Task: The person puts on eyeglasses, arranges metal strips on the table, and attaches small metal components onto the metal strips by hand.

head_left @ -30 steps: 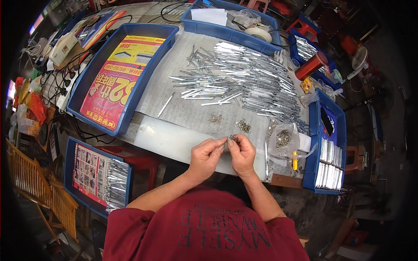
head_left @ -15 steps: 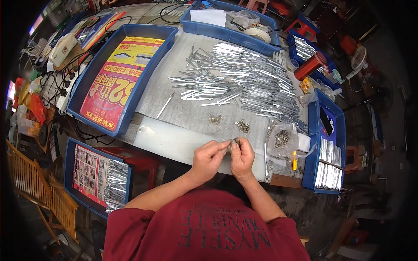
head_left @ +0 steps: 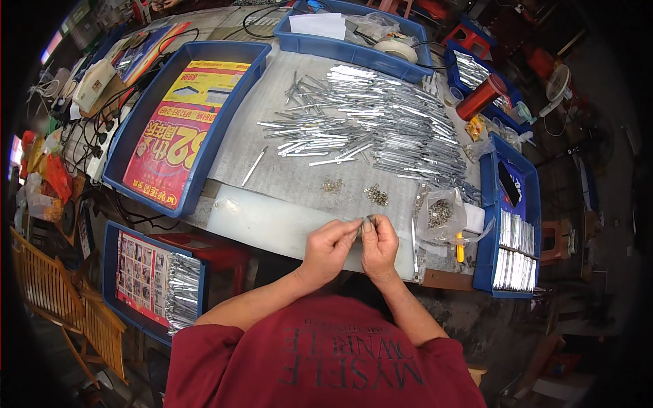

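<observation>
My left hand [head_left: 325, 250] and my right hand [head_left: 379, 246] meet fingertip to fingertip above the front edge of a white plastic board [head_left: 262, 221]. Both are closed in a pinch on something small and dark, too little of which shows to name it. Just beyond them lie a small heap of metal fittings [head_left: 376, 195] and a sparser, brassy heap of tiny parts [head_left: 332, 185]. Farther off spreads a large pile of thin silver metal strips [head_left: 388, 115]. One single strip [head_left: 254, 166] lies apart at the left.
Left stands a blue tray [head_left: 192, 189] lined with printed paper; below it, another blue tray [head_left: 109, 272] holds strips. At right are a clear bag of fittings [head_left: 439, 216], a yellow-handled tool [head_left: 460, 249], a blue tray [head_left: 484, 224] with stacked strips and a red cylinder [head_left: 481, 96].
The view has shifted slightly, so the table and trays sit a little differently in the picture. Both hands keep the same pinch, fingertips together.
</observation>
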Motion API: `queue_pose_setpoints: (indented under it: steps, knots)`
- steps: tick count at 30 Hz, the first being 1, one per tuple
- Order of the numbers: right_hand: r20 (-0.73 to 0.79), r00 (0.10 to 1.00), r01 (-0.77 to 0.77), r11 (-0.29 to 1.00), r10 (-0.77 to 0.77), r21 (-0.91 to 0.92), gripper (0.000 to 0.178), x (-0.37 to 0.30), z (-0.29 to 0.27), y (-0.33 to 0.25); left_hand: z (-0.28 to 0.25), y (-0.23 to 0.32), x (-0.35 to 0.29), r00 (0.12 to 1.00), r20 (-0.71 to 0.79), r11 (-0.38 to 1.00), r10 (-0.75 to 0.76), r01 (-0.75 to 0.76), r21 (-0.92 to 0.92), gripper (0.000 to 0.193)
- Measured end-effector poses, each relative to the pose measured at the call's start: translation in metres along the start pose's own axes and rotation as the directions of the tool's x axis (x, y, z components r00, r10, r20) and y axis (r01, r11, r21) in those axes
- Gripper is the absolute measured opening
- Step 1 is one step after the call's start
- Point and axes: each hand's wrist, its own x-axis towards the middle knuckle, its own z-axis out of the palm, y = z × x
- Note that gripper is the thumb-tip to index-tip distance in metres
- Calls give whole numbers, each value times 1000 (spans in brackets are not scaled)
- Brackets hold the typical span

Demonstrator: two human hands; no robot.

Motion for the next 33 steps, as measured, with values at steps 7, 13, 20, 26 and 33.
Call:
queue_pose_setpoints:
  steps: [7, 13, 20, 26, 33]
  knots:
    - [32, 995, -100, 990, 97, 97, 11, -1, -1, 7, 6, -5, -3, 996, -29, 995, -88, 87, -55, 19]
    - [35, 996, -82, 993, 79, 82, 12, -2, -2, 13, 6, -10, -4, 988, -5, 984, -155, 153, -94, 18]
    - [30, 999, -26, 1000, 26, -14, 10, -4, -6, 7, 6, -8, -8, 977, 8, 964, -211, 210, -163, 18]
    - [-23, 999, 44, 996, -46, -79, 10, -6, -7, 4, 6, -9, -6, 995, 85, 998, -59, 59, 6, 19]
    - [42, 991, -130, 989, 127, 71, 11, -9, -22, 12, 4, -5, 1, 980, 141, 963, 143, -170, 208, 21]
